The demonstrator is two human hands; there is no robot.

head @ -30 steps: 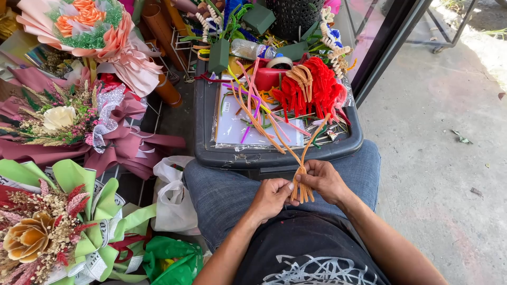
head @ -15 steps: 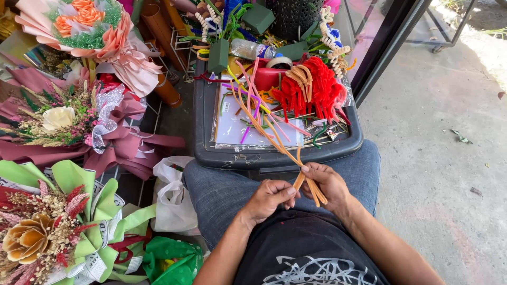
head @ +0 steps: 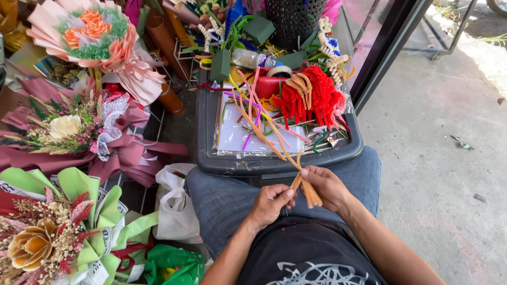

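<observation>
Grey concrete floor (head: 438,174) runs off to my right, sunlit past a dark metal door frame (head: 381,50). I sit with a dark plastic tray (head: 274,164) resting across my denim knees, and it serves as my surface. On it lie a white sheet under clear film (head: 237,138), loose pink and orange stems, a heap of red fuzzy stems (head: 314,95), green foam blocks (head: 221,64) and a roll of tape (head: 279,70). A black mesh basket (head: 296,18) stands behind it.

My right hand (head: 326,186) is closed around a bundle of orange fuzzy stems (head: 306,191), just in front of the tray's near edge; their long ends fan out over the tray. My left hand (head: 270,203) pinches the bundle's lower end with thumb and fingertips.

To my left lie wrapped bouquets: peach (head: 100,37), maroon (head: 68,132) and green (head: 58,227), with a white plastic bag (head: 174,208) and a green one (head: 171,264) beside my leg.
</observation>
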